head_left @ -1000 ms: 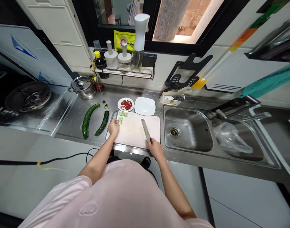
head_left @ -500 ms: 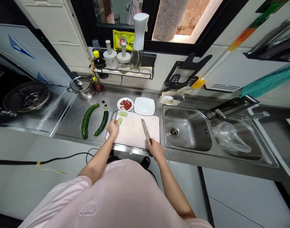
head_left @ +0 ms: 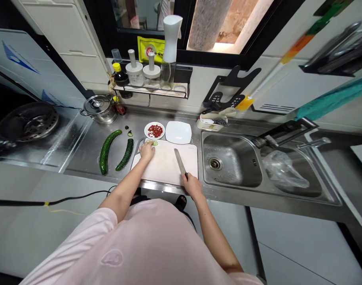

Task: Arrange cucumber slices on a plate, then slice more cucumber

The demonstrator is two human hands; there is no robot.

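My right hand (head_left: 192, 186) is closed round the black handle of a kitchen knife (head_left: 179, 160). Its blade rests over the right part of the pale cutting board (head_left: 165, 170), pointing away from me. At the board's far left corner, my left hand (head_left: 146, 151) lies with fingers stretched out over cucumber slices (head_left: 155, 143), partly hiding them. Left of the board, a whole cucumber (head_left: 108, 150) and a shorter cut cucumber (head_left: 126, 155) lie on the steel counter, with small cut-off ends (head_left: 130, 133) behind them.
Behind the board stand a plate of chopped red pieces (head_left: 147, 133) and a white square plate (head_left: 178, 133). A double sink (head_left: 231, 160) is on the right, with a plastic bag (head_left: 283, 168) in its far basin. A lidded pot (head_left: 99, 109) and a wok (head_left: 28, 120) are leftward.
My left hand has moved forward and right from the board's left edge onto the slices, and its fingers have stretched out. The knife stays in my right hand, nearly still.
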